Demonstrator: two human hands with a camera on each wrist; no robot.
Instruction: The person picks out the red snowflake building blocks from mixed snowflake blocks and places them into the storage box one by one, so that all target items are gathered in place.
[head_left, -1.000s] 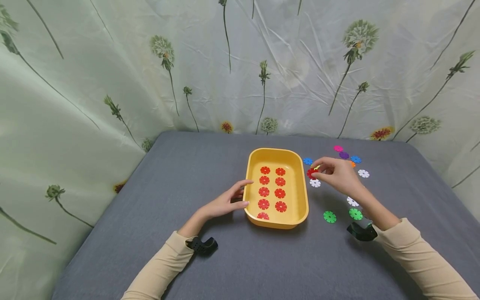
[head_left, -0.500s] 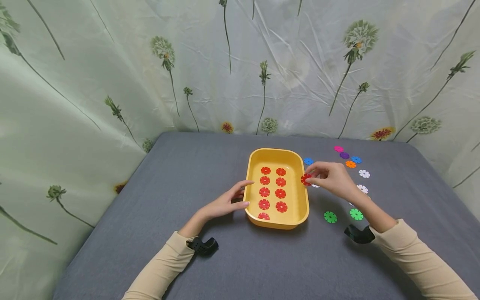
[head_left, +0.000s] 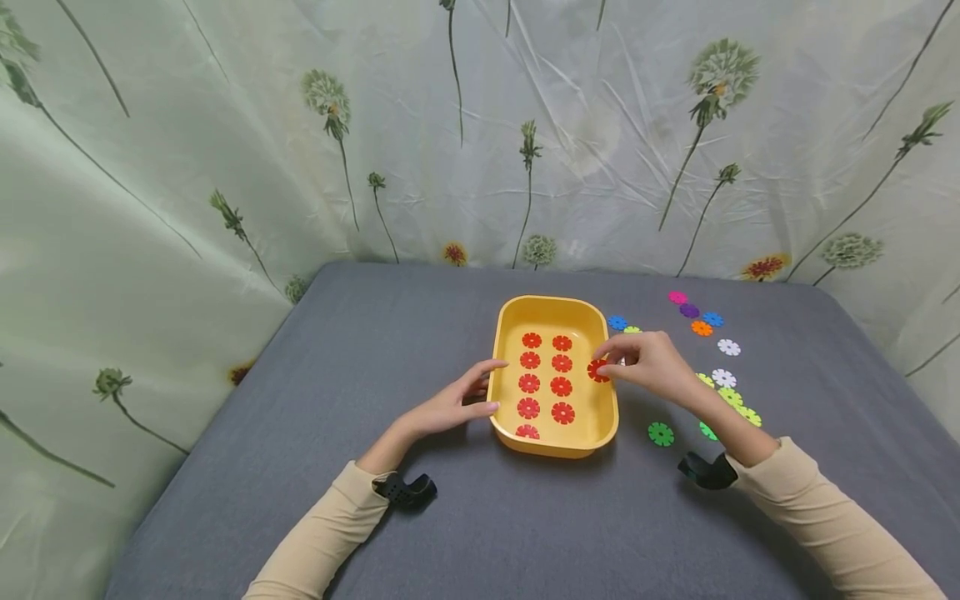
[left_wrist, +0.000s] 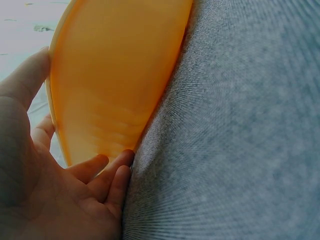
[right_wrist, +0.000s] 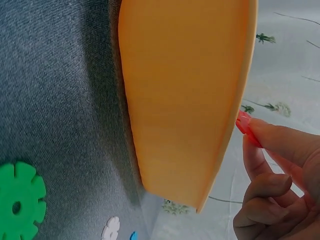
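A yellow plastic tub (head_left: 553, 450) stands on the grey cloth in the head view. Inside it, flat red snowflake discs (head_left: 561, 387) lie in two columns. At the tub's left side my left hand (head_left: 448, 407) grips the rim. The left wrist view shows its thumb (left_wrist: 35, 75) on the rim and other fingers against the outer wall. Above the tub's right rim my right hand (head_left: 660, 367) pinches another red snowflake disc (head_left: 597, 371) between thumb and fingertips. In the right wrist view that red disc (right_wrist: 245, 127) shows just past the rim.
Right of the tub lie loose snowflake discs: green (head_left: 661, 434), white (head_left: 728, 347), orange (head_left: 702, 328), purple (head_left: 689, 311), pink (head_left: 677, 297), blue (head_left: 617, 322) and yellow-green (head_left: 748, 415). The right forearm covers part of them. A floral curtain (head_left: 480, 167) hangs behind the table.
My right hand has moved left and slightly toward me, carrying the red snowflake disc from beside the tub to over its right rim. The left hand and the tub have stayed put.
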